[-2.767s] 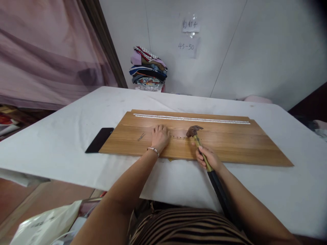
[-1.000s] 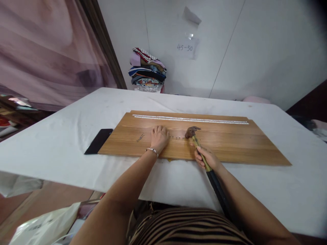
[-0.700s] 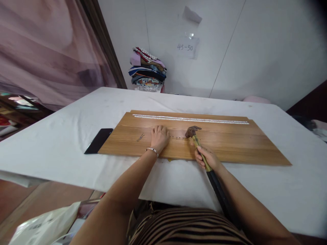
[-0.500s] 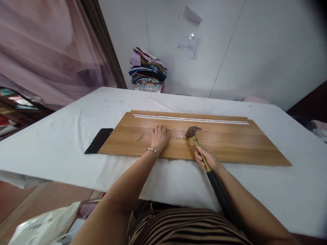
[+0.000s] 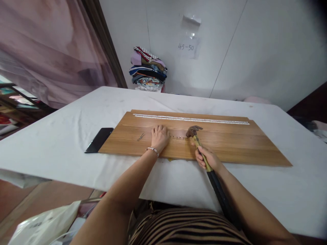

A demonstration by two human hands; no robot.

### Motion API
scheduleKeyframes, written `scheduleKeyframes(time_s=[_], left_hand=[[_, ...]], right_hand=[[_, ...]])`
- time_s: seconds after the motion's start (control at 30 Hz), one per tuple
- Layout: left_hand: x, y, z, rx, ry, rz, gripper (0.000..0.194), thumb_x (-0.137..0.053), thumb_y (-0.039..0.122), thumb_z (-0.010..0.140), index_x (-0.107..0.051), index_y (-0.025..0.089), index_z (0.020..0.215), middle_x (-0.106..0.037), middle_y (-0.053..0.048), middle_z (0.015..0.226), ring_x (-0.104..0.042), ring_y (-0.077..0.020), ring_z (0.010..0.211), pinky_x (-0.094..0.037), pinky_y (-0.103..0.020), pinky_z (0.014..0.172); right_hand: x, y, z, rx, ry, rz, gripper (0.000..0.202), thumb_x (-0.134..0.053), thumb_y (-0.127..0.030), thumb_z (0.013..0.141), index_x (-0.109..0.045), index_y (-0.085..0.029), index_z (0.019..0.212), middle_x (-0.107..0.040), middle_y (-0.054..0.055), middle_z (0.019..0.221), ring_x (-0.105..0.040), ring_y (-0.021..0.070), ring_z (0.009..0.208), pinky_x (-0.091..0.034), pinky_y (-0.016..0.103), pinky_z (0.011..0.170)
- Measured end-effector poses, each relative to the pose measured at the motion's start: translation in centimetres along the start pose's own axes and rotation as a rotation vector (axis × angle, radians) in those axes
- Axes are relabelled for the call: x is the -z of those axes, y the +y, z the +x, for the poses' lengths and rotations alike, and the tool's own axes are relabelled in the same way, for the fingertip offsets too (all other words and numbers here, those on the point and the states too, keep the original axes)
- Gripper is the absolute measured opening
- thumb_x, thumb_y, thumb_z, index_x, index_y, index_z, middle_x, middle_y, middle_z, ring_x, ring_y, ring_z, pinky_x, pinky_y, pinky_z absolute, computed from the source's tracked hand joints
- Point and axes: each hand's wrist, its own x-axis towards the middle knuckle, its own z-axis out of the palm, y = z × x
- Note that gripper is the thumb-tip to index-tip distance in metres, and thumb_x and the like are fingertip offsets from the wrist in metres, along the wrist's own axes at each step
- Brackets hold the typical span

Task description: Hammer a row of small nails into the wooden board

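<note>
My left hand lies palm down on the wooden board, its fingers spread a little and pointing away from me. My right hand is wrapped round the upper handle of the claw hammer, whose rusty head is over the board at the right end of a row of small nails. The hammer's dark lower grip runs back along my right forearm. Left of my left hand, a few loose nails lie on the wood. Two white strips run along the board's far side.
A black flat object touches the board's left end on the white-covered table. Folded clothes are stacked beyond the far edge, against the wall. A pale bag is at the lower left, below the table.
The view has shifted very slightly. Both hands and the hammer stay in nearly the same places on and over the board.
</note>
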Motion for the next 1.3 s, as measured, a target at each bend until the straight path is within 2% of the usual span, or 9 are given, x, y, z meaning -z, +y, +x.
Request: scheduleKeyframes(time_s=[0.5,1.3], left_hand=[[0.14,0.12,-0.04,0.003,-0.006,0.020,0.029,-0.040,0.029,0.101,-0.067,0.021,0.110,-0.065,-0.014,0.129,-0.051,-0.0320,0.127,-0.039,-0.048,0.109],[-0.33,-0.15,0.09,-0.002,0.008,0.029,0.030,-0.041,0.029,0.101,-0.067,0.019,0.111,-0.066,-0.015,0.129,-0.052,-0.0322,0.127,-0.040,-0.049,0.108]], right_hand=[[-0.31,-0.26,-0.04,-0.018,0.042,-0.005,0.059,-0.076,-0.059,0.074,-0.057,-0.023,0.118,-0.045,-0.013,0.052,-0.032,0.0080,0.031,-0.027,0.019,0.027],[0.22,0.11,0.21,0.004,-0.001,-0.021,0.054,-0.072,-0.057,0.080,-0.058,-0.023,0.119,-0.046,-0.013,0.052,-0.034,0.0081,0.031,-0.028,0.019,0.028]])
